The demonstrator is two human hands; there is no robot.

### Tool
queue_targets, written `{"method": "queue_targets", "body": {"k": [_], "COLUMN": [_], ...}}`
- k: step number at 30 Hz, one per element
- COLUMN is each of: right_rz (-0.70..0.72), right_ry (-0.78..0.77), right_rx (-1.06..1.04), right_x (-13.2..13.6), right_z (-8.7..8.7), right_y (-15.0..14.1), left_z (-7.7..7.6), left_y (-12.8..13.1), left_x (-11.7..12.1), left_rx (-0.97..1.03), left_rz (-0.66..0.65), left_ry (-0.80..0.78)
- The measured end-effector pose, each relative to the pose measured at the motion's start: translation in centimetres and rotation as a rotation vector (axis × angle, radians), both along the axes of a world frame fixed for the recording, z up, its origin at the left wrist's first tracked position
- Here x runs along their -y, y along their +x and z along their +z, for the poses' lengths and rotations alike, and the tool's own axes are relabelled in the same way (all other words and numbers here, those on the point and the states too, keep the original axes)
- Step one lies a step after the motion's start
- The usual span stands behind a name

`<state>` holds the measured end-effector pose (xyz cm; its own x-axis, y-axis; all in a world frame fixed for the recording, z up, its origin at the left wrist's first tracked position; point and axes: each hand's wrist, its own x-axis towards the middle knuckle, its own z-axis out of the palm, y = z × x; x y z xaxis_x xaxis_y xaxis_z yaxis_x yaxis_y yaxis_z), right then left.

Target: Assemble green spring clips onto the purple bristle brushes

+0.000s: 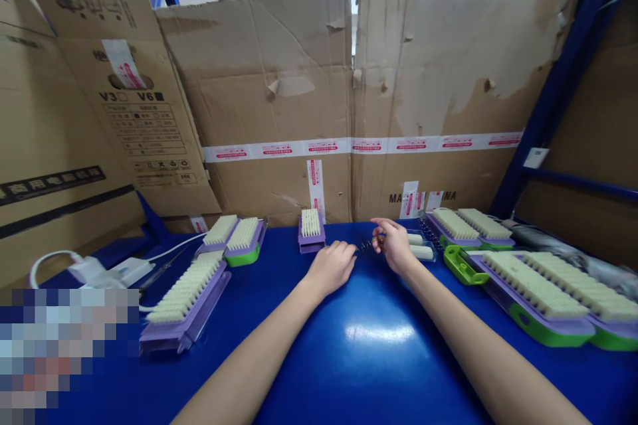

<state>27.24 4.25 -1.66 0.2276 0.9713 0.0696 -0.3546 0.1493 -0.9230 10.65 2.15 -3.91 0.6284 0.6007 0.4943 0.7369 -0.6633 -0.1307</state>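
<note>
A thin dark coil spring (365,246) stretches across the small gap between my two hands. My left hand (333,268) has its fingers curled together at the spring's left end, low over the blue table. At the other end, my right hand (393,246) pinches the spring, its index finger raised and pointing left. Just behind the right hand lies a clear tray (432,254) with white cylinders (421,252) in it, partly covered by the hand. A purple brush block (312,243) with pale bristles stands beyond my left hand.
More purple and green brush blocks lie left (187,295) and right (543,292). A green frame piece (463,267) sits near the right ones. A white plug with cable (92,271) rests at left. Cardboard sheets (269,93) wall the table's (309,365) back.
</note>
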Motion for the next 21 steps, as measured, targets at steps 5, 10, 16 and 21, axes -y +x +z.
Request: {"method": "queue_targets", "body": {"k": [5, 10, 16, 21], "right_rz": [-0.01, 0.089, 0.318, -0.216], "right_ry": [-0.078, -0.064, 0.03, 0.258], "right_rx": [-0.15, 0.022, 0.351, 0.746], "right_x": [-0.1, 0.6, 1.0, 0.3], "right_z": [0.1, 0.0, -0.5, -0.2], "right_y": [-0.3, -0.5, -2.0, -1.1], "left_z": [-0.8, -0.7, -0.5, -0.6], "left_y": [0.1, 0.0, 0.1, 0.2], "left_x": [-0.6, -0.7, -0.4, -0.3], "left_rx": [0.207, 0.362, 0.35, 0.302], "left_rz": [0.065, 0.109, 0.071, 0.1], "left_ry": [-0.043, -0.069, -0.047, 0.048]}}
